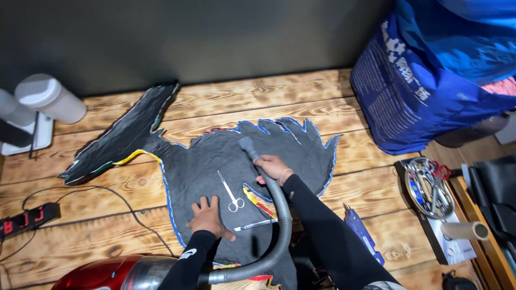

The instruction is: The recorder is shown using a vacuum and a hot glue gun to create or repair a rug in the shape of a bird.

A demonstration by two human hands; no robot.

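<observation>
A large dark grey felt shape [215, 156] with blue, yellow and red edging lies flat on the wooden floor, with a tail-like end at the upper left and spiky points at the upper right. My left hand [207, 217] presses flat on it, fingers spread. My right hand [273, 167] grips a grey ribbed vacuum hose [279, 225], whose nozzle [248, 145] touches the felt. The hose curves back to a red vacuum cleaner [102, 273] at the bottom left. Small silver scissors [231, 193] and a silver blade-like tool [255, 224] lie on the felt between my hands.
A blue glue gun [361, 232] lies on the planks at the right. A metal tray of tools [428, 185] and a cardboard tube [465, 231] sit further right. A big blue bag [430, 70] stands at the upper right. A black power strip [24, 220] and white lamps [37, 99] are at the left.
</observation>
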